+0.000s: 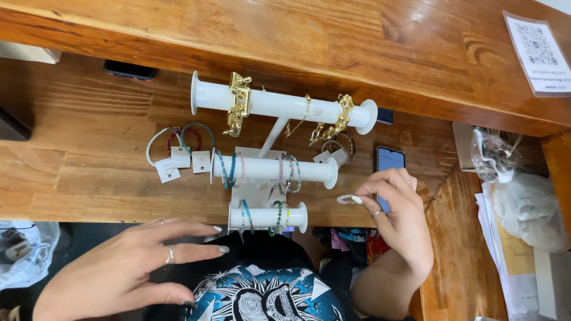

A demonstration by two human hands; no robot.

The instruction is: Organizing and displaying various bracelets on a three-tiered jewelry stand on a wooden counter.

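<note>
Beside the white bracelet stand [267, 169], keep your right hand [399, 217] pinching the pale beaded bracelet [347, 200] gently; your left hand [128, 267] hovers open.

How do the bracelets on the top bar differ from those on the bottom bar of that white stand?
The top bar bracelets are gold chains, some chunky; the bottom bar bracelets are thin strings of small coloured beads. The top ones are spread along a long bar, the bottom ones bunched on a short one. Both sets hang on the white stand.
</note>
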